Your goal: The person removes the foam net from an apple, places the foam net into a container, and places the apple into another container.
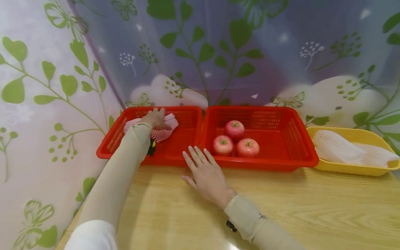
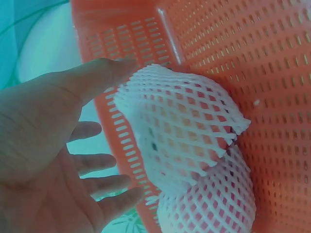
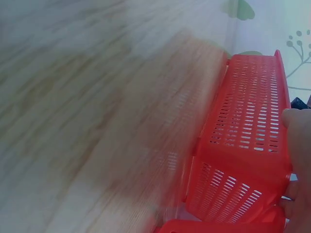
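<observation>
My left hand reaches into the left red basket, fingers spread above two fruits in foam net sleeves. In the left wrist view, one netted fruit lies against the other netted fruit; red and yellowish skin shows through the mesh. The thumb comes close to the upper one; whether it touches cannot be told. With straight fingers, my right hand lies at the front rims where the two baskets meet. It holds nothing.
Three bare apples, one of them the rear apple, sit in the right red basket. A yellow tray at the far right holds white foam nets. All stand on a wooden table against a patterned curtain.
</observation>
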The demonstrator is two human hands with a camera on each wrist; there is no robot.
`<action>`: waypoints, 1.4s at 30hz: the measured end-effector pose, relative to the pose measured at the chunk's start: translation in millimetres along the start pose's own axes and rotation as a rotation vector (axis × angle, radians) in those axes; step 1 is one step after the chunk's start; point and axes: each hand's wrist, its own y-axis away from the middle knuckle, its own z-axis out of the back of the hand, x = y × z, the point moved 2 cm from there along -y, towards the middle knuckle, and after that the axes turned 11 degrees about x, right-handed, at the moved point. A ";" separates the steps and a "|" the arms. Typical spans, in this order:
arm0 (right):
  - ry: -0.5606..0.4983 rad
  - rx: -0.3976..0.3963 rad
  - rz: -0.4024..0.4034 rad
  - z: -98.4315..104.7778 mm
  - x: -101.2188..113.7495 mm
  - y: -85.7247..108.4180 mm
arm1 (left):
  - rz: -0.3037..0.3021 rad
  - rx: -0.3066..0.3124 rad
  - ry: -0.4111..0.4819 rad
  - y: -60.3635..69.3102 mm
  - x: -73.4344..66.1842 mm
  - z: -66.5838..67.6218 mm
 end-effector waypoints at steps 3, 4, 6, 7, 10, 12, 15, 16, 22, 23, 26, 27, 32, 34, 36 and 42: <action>0.020 -0.003 0.011 -0.9 -0.7 0.5 | 0.034 0.041 -0.003 -7.0 -2.0 -3.1; 0.029 -0.003 0.012 -1.0 -0.8 0.8 | 0.047 0.055 -0.005 -9.6 -2.1 -5.4; 0.040 -0.004 0.013 -1.6 -1.0 1.3 | 0.071 0.085 -0.014 -14.3 -1.5 -10.3; 0.043 -0.005 0.014 -1.8 -1.0 1.7 | 0.081 0.098 -0.027 -16.6 -0.8 -12.7; 0.058 -0.015 0.015 -1.3 -1.7 2.0 | 0.092 0.093 -0.069 -21.6 2.1 -16.7; 0.073 -0.037 0.017 0.4 -3.2 1.2 | 0.086 0.062 -0.093 -24.0 4.4 -15.1; 0.099 -0.062 0.014 1.0 -2.9 3.1 | 0.076 0.008 -0.115 -25.8 7.8 -15.0; 0.106 -0.068 0.012 1.5 -3.2 3.0 | 0.076 -0.005 -0.116 -26.6 8.8 -14.2; 0.115 -0.046 -0.001 2.0 -3.1 1.8 | 0.097 -0.015 -0.141 -29.0 10.7 -15.8; 0.113 -0.035 -0.004 1.6 -2.7 2.2 | 0.098 -0.013 -0.145 -29.3 10.8 -17.8; 0.107 -0.005 -0.007 -1.2 -2.0 4.0 | 0.086 -0.002 -0.130 -31.6 11.8 -25.4; 0.105 0.005 -0.009 -2.5 -2.1 4.9 | 0.076 0.001 -0.122 -32.6 12.0 -28.0; 0.104 -0.001 0.003 -3.4 0.6 4.6 | 0.018 -0.046 -0.095 -20.7 15.1 -25.6; 0.117 -0.010 0.002 -3.3 0.4 4.1 | -0.003 -0.088 -0.097 -13.5 11.7 -19.2; 0.129 -0.008 -0.003 -2.9 -0.3 3.5 | -0.023 -0.132 -0.095 -6.1 5.4 -10.9; 0.157 0.005 -0.006 -3.2 -3.9 2.9 | -0.100 -0.232 -0.079 20.1 -28.6 16.3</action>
